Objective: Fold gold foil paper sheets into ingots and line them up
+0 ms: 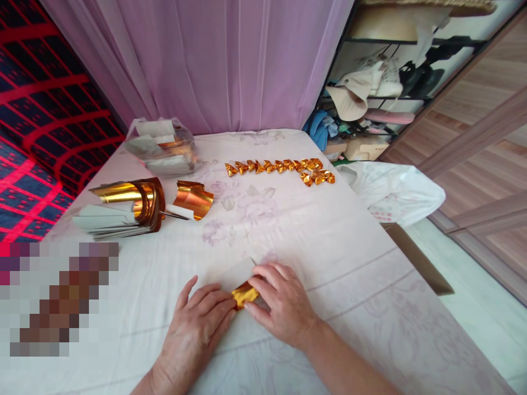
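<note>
A sheet of gold foil paper (246, 295) lies on the table in front of me, partly folded, its pale side showing at the far edge. My left hand (202, 315) rests at its left end, thumb and forefinger closed at the foil's edge and the little finger raised. From the right, my right hand (284, 302) pinches the sheet between thumb and bent fingers. The fingers cover part of the sheet. Further back, a row of folded gold foil pieces (267, 166) curls round at its right end.
A fanned stack of foil sheets (148, 204) stands on the left, with a loose foil piece (196, 200) beside it. Behind is a clear plastic bag of papers (162, 147). A white plastic bag (403, 189) and a shelf with shoes and a cap (352, 90) are beyond the right edge.
</note>
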A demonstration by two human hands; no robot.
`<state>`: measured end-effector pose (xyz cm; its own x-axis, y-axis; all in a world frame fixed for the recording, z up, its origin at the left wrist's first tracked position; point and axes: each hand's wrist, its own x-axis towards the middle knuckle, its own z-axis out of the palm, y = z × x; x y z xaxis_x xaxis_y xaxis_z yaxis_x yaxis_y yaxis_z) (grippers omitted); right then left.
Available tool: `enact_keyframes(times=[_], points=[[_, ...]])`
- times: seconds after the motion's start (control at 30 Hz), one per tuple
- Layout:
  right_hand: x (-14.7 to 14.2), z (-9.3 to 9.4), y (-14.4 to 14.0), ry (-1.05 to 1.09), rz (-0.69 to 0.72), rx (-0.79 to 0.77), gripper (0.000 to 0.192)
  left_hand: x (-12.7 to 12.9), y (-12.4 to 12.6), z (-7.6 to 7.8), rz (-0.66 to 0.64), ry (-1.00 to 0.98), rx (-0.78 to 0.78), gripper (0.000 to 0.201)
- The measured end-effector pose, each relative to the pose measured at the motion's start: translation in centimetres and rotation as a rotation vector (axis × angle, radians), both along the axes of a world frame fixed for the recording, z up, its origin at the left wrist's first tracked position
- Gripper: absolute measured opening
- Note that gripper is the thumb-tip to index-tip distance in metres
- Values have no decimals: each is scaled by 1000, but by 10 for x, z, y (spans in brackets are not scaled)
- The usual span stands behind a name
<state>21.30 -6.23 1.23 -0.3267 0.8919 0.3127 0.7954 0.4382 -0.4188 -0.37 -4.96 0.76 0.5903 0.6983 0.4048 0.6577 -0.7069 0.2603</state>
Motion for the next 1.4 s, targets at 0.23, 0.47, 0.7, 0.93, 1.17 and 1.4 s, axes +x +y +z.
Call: enact_keyframes(times=[0.23, 0.47, 0.7, 0.93, 1.17, 1.4], points=[[-10, -4, -5, 18, 113, -5, 9, 2, 0, -3, 31, -59, -21, 24], [-13, -8, 0, 43, 123, 2, 7, 5, 0, 0, 40, -103, -41, 22], [-11, -6, 0, 48, 129, 12, 9, 2, 2, -1, 22, -79, -43, 21], [-18, -9, -7, 0, 119, 53, 9, -1, 3, -6, 5, -50, -74, 20], [-20, -17, -9, -7, 68, 103, 13, -3, 4, -11, -10, -47, -118, 17], [-19, -19, -9, -83, 44, 143, 14, -3, 6, -13, -15, -73, -155, 16]])
